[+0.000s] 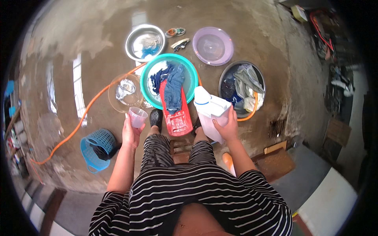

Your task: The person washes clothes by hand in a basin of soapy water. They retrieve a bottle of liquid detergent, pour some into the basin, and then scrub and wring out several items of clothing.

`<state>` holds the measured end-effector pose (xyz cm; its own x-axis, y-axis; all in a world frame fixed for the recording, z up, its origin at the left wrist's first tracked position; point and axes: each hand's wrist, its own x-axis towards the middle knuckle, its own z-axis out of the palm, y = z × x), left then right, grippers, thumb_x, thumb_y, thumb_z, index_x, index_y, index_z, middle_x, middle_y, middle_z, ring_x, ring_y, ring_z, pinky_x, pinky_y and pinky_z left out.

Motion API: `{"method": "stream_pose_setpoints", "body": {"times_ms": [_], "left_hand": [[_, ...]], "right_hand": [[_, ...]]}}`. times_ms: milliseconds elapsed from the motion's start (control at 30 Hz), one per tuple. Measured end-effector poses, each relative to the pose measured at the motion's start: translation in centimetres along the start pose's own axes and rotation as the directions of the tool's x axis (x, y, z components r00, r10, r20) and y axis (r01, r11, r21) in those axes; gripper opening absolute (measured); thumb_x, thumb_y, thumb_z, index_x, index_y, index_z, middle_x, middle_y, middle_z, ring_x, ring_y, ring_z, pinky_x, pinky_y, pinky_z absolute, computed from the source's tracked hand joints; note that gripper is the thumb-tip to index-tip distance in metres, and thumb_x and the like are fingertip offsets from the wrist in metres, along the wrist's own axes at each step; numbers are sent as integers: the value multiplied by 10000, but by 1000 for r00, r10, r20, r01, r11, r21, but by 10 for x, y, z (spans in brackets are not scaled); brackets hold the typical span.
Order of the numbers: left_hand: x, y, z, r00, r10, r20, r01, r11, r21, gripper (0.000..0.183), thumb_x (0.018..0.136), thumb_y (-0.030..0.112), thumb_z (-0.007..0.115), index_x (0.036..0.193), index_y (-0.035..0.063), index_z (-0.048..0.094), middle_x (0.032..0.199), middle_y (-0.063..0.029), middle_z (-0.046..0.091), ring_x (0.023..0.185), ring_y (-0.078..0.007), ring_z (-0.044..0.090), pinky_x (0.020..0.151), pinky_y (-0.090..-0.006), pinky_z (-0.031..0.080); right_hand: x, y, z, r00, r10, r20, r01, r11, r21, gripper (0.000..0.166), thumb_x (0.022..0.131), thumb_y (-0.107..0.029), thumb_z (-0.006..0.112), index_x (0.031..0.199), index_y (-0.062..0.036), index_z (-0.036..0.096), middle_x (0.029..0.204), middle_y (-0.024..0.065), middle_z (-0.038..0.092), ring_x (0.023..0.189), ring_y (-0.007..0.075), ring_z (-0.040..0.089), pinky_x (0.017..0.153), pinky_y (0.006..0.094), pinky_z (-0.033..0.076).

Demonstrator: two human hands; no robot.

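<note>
My left hand (132, 135) holds a small translucent plastic cup (138, 118) upright. In my right hand (228, 126) is a large plastic container (211, 118) with a white top, full of something pale pink. Between and beyond my hands stands a teal basin (193, 77) with sudsy water. A red plastic washboard (179, 126) leans in it, with a pair of denim shorts or trousers (173, 94) draped over the board. Dark blue cloth (159, 79) lies beside the denim in the basin.
A steel basin (128, 44), a purple basin (228, 48) and a dark basin with clothes (221, 85) stand around. A shallow clear basin (113, 101) holds white cloth. An orange hose (85, 113) crosses the wet floor. A blue basket (88, 156) lies at left; small shoes (175, 32) lie at the back.
</note>
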<state>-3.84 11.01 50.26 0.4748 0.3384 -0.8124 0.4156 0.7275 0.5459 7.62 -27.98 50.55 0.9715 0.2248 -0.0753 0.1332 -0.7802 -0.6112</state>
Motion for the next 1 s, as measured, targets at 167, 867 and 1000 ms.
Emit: {"method": "stream_pose_setpoints", "body": {"times_ms": [167,867,1000], "left_hand": [[63,-97,18,996,-11,-91,1,994,-111,618,954,594,465,1333,105,460,1246,-64,561,1062,-214,595,811,-336,543],[194,-116,18,781,621,-68,-617,750,-238,681,949,609,457,1341,53,444,1279,-110,544,1136,-249,577,924,-378,509],[162,-120,17,709,705,-30,-679,670,-301,730,902,623,544,1347,56,427,1277,-105,541,1152,-239,556,965,-416,474]], "right_hand": [[52,52,65,952,-181,246,187,982,-3,966,670,-275,808,1441,42,321,1170,206,538,1083,378,520,926,427,442],[99,151,212,828,-460,320,506,860,-72,920,603,-244,781,1416,-3,423,1033,173,566,926,359,544,851,418,471],[72,135,212,775,-506,379,577,811,-96,917,615,-265,770,1435,-53,420,1041,166,563,962,350,545,872,421,473]]}}
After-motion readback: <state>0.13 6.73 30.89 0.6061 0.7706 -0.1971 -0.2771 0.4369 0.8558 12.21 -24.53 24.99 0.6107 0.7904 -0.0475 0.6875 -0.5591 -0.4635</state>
